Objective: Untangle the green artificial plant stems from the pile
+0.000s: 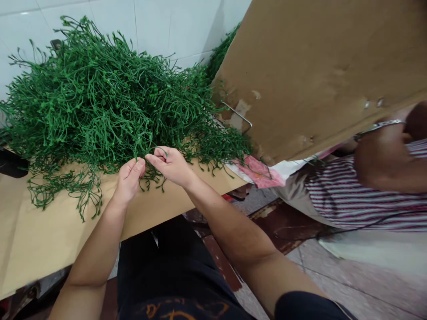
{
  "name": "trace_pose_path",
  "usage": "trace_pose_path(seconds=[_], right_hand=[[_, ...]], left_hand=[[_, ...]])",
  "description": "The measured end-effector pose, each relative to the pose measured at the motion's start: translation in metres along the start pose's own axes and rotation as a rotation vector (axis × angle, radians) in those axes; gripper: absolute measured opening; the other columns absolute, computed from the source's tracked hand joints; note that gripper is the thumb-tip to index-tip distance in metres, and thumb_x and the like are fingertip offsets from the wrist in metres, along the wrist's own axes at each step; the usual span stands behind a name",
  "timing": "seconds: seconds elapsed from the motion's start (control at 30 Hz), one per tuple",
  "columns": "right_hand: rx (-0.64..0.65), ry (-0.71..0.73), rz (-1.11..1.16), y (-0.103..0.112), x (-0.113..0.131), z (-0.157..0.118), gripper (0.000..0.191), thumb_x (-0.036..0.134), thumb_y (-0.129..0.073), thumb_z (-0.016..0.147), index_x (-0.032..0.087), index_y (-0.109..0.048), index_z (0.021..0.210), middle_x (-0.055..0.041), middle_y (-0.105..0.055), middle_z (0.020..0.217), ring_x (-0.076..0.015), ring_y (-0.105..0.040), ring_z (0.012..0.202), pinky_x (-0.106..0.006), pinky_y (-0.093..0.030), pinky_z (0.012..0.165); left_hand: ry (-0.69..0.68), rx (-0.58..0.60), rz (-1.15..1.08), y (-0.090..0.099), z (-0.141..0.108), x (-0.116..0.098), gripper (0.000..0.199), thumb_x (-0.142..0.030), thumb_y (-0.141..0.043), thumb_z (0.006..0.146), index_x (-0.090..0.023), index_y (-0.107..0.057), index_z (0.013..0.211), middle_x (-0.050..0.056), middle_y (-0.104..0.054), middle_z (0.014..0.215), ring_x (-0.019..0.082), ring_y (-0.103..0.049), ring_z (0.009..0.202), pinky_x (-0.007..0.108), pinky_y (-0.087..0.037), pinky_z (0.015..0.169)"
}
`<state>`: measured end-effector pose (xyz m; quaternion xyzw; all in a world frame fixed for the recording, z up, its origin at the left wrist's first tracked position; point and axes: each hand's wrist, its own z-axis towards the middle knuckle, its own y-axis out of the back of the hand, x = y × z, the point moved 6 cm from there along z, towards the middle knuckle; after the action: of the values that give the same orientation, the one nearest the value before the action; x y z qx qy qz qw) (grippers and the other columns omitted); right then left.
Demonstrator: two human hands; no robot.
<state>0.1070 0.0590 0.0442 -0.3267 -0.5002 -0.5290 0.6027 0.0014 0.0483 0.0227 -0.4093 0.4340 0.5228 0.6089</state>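
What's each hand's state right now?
Left hand: closed, pinching a green stem.
Right hand: closed, a thin stem across it; whether gripped can't be told.

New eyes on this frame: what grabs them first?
The green heap, sprawling across the upper left and centre against white tiles. Next, the big brown board slanting over the upper right, with another person's striped shirt below it. At the heap's front edge, near centre, the left hand and right hand pinch thin stems close together.
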Motion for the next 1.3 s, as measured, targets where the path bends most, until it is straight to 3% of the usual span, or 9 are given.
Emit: trace_pose_path(seconds=[0.13,0.23,0.3,0.5,0.63,0.8,0.87,1.17,1.3], right_hand=[[-0.231,-0.057,0.132,0.024,-0.019,0.013,0.044,0.039,-0.06,0.074,0.021,-0.024,0.055,0.0092,-0.021,0.049,-0.0037,-0.02,0.045,-0.02,-0.019,0.042],[-0.623,-0.156,0.204,0.088,-0.043,0.009,0.046,0.043,-0.06,0.074,0.023,-0.021,0.06,0.0105,-0.018,0.047,-0.005,-0.019,0.039,-0.021,-0.017,0.038],[-0.688,-0.159,0.155,0.13,-0.053,0.005,0.045,0.046,-0.057,0.076,0.023,-0.021,0.061,0.0107,-0.018,0.046,-0.0055,-0.018,0.037,-0.021,-0.019,0.038],[-0.75,-0.217,-0.733,0.197,-0.054,0.002,0.025,0.035,-0.057,0.075,0.02,-0.041,0.063,-0.0029,-0.046,0.063,-0.0183,-0.048,0.068,-0.037,-0.041,0.067],[-0.651,0.008,-0.991,0.152,-0.021,-0.005,0.024,0.034,-0.056,0.075,0.013,-0.054,0.086,-0.0176,-0.055,0.096,-0.0303,-0.047,0.103,-0.048,-0.035,0.088],[0.103,0.089,-0.375,0.035,-0.001,-0.019,0.028,0.043,-0.047,0.084,0.016,-0.056,0.081,-0.0063,-0.057,0.077,-0.016,-0.053,0.073,-0.031,-0.042,0.069],[0.209,0.024,-0.253,0.008,-0.004,-0.021,0.029,0.045,-0.054,0.08,0.016,-0.053,0.081,-0.0035,-0.054,0.075,-0.0125,-0.049,0.066,-0.027,-0.04,0.062],[0.06,-0.021,-0.059,0.008,-0.03,-0.015,0.022,0.034,-0.045,0.084,0.016,-0.049,0.072,0.004,-0.039,0.058,-0.0084,-0.035,0.054,-0.024,-0.029,0.054],[-0.041,0.015,-0.067,0.007,-0.028,-0.019,0.024,0.034,-0.044,0.085,0.018,-0.046,0.067,0.0038,-0.036,0.058,-0.0091,-0.034,0.055,-0.024,-0.029,0.055]], left_hand=[[-0.074,-0.054,-0.019,0.005,-0.006,-0.012,0.047,-0.049,-0.058,0.076,-0.018,-0.034,0.051,-0.006,-0.026,0.048,0.006,-0.025,0.046,0.025,-0.025,0.047],[-0.166,-0.152,-0.129,0.022,-0.008,-0.028,0.051,-0.043,-0.062,0.076,-0.018,-0.026,0.049,-0.007,-0.022,0.047,0.005,-0.023,0.043,0.024,-0.025,0.046],[-0.146,-0.168,-0.167,0.029,-0.006,-0.032,0.052,-0.041,-0.063,0.075,-0.017,-0.025,0.048,-0.007,-0.021,0.045,0.005,-0.023,0.041,0.024,-0.021,0.044],[0.019,-0.007,-0.108,0.014,0.002,-0.014,0.05,-0.047,-0.062,0.073,-0.018,-0.03,0.049,-0.007,-0.024,0.046,0.005,-0.025,0.043,0.024,-0.022,0.044],[0.088,0.044,-0.018,0.005,0.003,-0.002,0.049,-0.051,-0.06,0.073,-0.018,-0.034,0.049,-0.007,-0.027,0.047,0.005,-0.027,0.044,0.024,-0.024,0.046],[0.188,0.101,0.048,-0.002,0.004,0.011,0.048,-0.055,-0.059,0.071,-0.018,-0.037,0.052,-0.006,-0.029,0.048,0.006,-0.027,0.047,0.023,-0.025,0.045],[0.253,0.125,0.028,-0.006,0.003,0.017,0.047,-0.057,-0.062,0.068,-0.018,-0.039,0.054,-0.006,-0.033,0.05,0.005,-0.029,0.047,0.021,-0.026,0.044],[0.314,0.124,0.174,-0.005,-0.006,0.021,0.054,-0.065,-0.057,0.067,-0.016,-0.043,0.051,-0.005,-0.036,0.046,0.006,-0.031,0.046,0.022,-0.025,0.045],[0.269,-0.028,0.164,-0.01,-0.017,0.018,0.052,-0.064,-0.057,0.068,-0.017,-0.043,0.05,-0.004,-0.035,0.048,0.007,-0.03,0.047,0.024,-0.024,0.046]])
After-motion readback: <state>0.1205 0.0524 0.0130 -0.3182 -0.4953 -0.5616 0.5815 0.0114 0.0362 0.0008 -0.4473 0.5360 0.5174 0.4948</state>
